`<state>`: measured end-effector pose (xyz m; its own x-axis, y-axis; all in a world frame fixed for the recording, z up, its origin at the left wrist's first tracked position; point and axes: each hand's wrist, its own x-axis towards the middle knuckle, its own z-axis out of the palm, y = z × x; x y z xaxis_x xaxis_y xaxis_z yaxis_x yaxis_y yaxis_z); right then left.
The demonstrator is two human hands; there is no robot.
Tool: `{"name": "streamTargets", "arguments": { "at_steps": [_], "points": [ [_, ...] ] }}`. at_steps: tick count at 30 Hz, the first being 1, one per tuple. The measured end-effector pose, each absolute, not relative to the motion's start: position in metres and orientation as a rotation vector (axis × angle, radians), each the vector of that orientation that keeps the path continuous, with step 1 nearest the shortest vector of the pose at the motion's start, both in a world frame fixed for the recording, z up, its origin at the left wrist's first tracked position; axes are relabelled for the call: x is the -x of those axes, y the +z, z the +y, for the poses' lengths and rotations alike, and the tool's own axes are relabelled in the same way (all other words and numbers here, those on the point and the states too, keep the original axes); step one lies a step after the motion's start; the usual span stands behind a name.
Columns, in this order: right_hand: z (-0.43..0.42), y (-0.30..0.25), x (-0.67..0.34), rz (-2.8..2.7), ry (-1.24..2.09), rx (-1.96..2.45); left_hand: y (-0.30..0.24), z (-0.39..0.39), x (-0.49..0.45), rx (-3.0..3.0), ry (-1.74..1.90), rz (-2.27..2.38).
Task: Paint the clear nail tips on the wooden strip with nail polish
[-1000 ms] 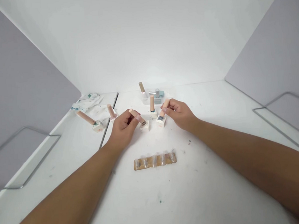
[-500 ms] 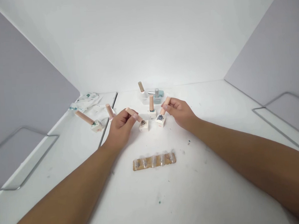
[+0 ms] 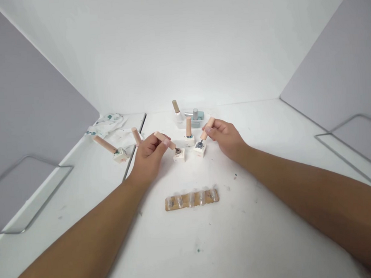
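The left hand [image 3: 147, 157] pinches a slanted peach cap [image 3: 164, 139] between thumb and fingers, its dark stem reaching into the neck of the left bottle [image 3: 179, 157]. The right hand [image 3: 227, 140] holds a second cap [image 3: 208, 128] likewise, tilted over the right bottle [image 3: 200, 150]. Both bottles stand unsupported, so the stems are best kept in line with the necks, with light, even movements that don't tip the glass or smear the rims. A capped bottle [image 3: 189, 128] stands just behind, between them; nearer the person lies a brown strip bearing clear nail tips [image 3: 191, 199].
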<state>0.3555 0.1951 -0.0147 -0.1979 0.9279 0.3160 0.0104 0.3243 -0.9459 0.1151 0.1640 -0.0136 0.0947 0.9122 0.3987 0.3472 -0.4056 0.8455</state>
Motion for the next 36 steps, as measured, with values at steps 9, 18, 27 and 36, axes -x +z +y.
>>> {"name": "streamTargets", "arguments": {
  "at_steps": [9, 18, 27, 36],
  "points": [
    [0.195, -0.015, -0.358, -1.570, 1.043, 0.861, -0.013, 0.164, -0.116, -1.736, 1.334, 1.157],
    [0.192, -0.017, -0.358, -1.732, 0.903, 0.947, -0.006, 0.157, -0.120, -1.845, 1.226, 1.175],
    [0.187, -0.012, -0.357, -1.951, 0.717, 1.039, -0.003, 0.153, -0.123, -1.942, 1.092, 1.206],
    [0.186, -0.012, -0.357, -1.953, 0.683, 1.043, -0.003, 0.153, -0.123, -1.952, 1.103, 1.181]
  ]
}}
